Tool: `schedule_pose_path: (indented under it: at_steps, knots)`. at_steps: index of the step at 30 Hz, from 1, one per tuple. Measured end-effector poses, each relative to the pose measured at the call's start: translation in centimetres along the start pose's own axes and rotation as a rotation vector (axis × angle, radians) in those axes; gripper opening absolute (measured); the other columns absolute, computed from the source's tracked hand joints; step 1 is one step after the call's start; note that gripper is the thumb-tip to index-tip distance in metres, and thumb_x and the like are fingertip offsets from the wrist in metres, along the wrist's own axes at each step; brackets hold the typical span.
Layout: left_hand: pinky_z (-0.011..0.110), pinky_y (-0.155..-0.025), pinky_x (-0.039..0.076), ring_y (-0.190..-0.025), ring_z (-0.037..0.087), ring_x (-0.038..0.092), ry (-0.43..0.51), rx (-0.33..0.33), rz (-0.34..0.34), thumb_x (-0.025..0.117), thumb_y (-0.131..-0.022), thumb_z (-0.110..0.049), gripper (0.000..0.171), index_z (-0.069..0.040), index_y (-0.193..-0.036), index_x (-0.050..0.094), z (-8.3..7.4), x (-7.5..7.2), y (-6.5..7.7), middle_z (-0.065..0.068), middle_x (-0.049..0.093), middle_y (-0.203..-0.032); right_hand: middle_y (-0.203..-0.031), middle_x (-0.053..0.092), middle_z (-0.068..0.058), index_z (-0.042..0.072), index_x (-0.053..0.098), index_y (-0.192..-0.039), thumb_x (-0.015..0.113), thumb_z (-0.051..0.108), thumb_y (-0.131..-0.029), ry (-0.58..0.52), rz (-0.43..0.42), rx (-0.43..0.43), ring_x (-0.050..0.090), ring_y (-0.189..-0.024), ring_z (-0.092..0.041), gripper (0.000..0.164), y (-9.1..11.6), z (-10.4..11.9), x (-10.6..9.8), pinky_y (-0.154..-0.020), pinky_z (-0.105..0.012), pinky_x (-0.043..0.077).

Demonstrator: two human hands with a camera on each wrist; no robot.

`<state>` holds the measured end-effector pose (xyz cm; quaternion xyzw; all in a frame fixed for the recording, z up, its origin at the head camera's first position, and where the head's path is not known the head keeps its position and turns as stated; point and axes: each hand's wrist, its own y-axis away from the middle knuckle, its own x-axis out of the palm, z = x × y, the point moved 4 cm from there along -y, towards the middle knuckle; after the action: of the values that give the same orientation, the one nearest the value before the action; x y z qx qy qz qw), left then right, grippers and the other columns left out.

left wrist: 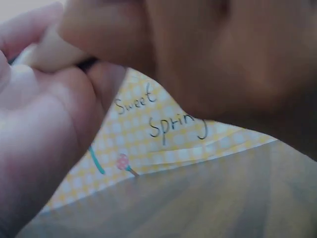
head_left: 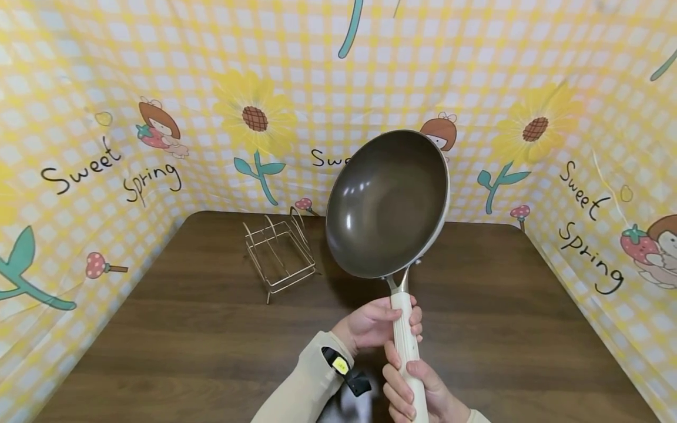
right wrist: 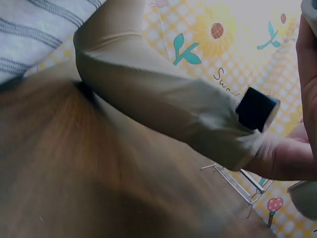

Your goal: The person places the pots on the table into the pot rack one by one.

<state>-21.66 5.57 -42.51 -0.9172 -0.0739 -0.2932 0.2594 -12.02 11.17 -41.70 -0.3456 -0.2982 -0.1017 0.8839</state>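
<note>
A frying pan with a dark inside and a pale outer wall is held up over the table in the head view. It tilts so that its inside faces me. My left hand grips the upper part of its cream handle, just below the metal neck. Lower down, my right hand wraps round the same handle, thumb across the front. Blurred hands fill much of the left wrist view, with a bit of pale handle between them. In the right wrist view the pan's edge shows below my left hand.
A gold wire rack with upright loops stands on the brown wooden table, left of the pan. Yellow checked cloth with printed flowers walls in the back and both sides. A black strap device sits on my left wrist.
</note>
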Motion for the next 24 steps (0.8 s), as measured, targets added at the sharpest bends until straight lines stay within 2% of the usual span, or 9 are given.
schedule_pose_path:
  at_steps: [3,6,9,11,14,20,24]
  knots:
    - [0.033,-0.100,0.041,-0.096,0.014,0.052,-0.051,-0.013,-0.028,0.062,-0.096,-0.024,0.022,-0.023,-0.118,0.058,-0.6,0.2,0.1,-0.004,0.055,-0.100,-0.063,0.032,0.000,0.018,0.041,-0.107,0.043,0.029,-0.105,0.039,0.012,0.008,0.031,-0.044,-0.014,0.012,-0.1,0.4,-0.3,-0.040,-0.023,0.032]
    - [0.035,-0.098,0.043,-0.097,0.015,0.056,-0.098,-0.015,-0.082,0.052,-0.100,-0.011,0.020,-0.021,-0.117,0.056,-1.4,0.5,0.1,-0.003,0.059,-0.102,-0.063,0.032,-0.002,0.016,0.040,-0.106,0.043,0.026,-0.105,0.078,0.028,0.013,0.032,-0.044,-0.017,0.011,-0.2,0.9,-0.7,-0.036,-0.027,0.033]
    - [0.036,-0.096,0.046,-0.099,0.016,0.062,-0.145,-0.023,-0.136,0.037,-0.100,0.003,0.033,-0.019,-0.118,0.053,-2.2,0.9,0.3,-0.002,0.063,-0.105,-0.063,0.034,-0.004,0.015,0.042,-0.110,0.041,0.022,-0.105,0.112,0.017,0.027,0.036,-0.045,-0.018,0.008,0.0,1.1,-1.1,-0.038,-0.028,0.038]
    - [0.036,-0.095,0.048,-0.100,0.016,0.064,-0.172,-0.029,-0.163,0.031,-0.097,0.009,0.039,-0.018,-0.118,0.051,-2.8,1.3,0.4,-0.002,0.065,-0.106,-0.063,0.035,-0.005,0.014,0.042,-0.110,0.040,0.020,-0.104,0.135,0.009,0.041,0.038,-0.046,-0.019,0.008,0.1,1.1,-1.3,-0.040,-0.028,0.041]
    - [0.034,-0.093,0.049,-0.099,0.016,0.067,-0.209,-0.025,-0.200,0.033,-0.096,0.010,0.038,-0.016,-0.117,0.050,-3.5,1.7,0.7,-0.001,0.066,-0.106,-0.063,0.036,-0.006,0.013,0.041,-0.108,0.040,0.018,-0.104,0.165,0.002,0.067,0.038,-0.045,-0.022,0.007,0.1,1.3,-1.5,-0.040,-0.031,0.043]
    - [0.031,-0.088,0.053,-0.093,0.016,0.068,-0.290,-0.005,-0.269,0.047,-0.093,0.008,0.024,-0.010,-0.106,0.055,-4.2,2.0,0.8,0.001,0.067,-0.099,-0.061,0.033,-0.009,0.013,0.041,-0.105,0.044,0.021,-0.104,0.172,0.017,0.111,0.036,-0.043,-0.024,0.009,-0.9,1.7,-1.2,-0.038,-0.032,0.042]
    - [0.030,-0.084,0.054,-0.088,0.014,0.067,-0.319,0.018,-0.307,0.047,-0.088,0.010,0.025,-0.009,-0.101,0.056,-4.3,1.7,1.0,0.000,0.066,-0.094,-0.063,0.035,-0.008,0.014,0.042,-0.107,0.043,0.020,-0.104,0.178,0.004,0.128,0.046,-0.049,-0.018,0.007,-0.9,1.5,-1.8,-0.048,-0.028,0.049]
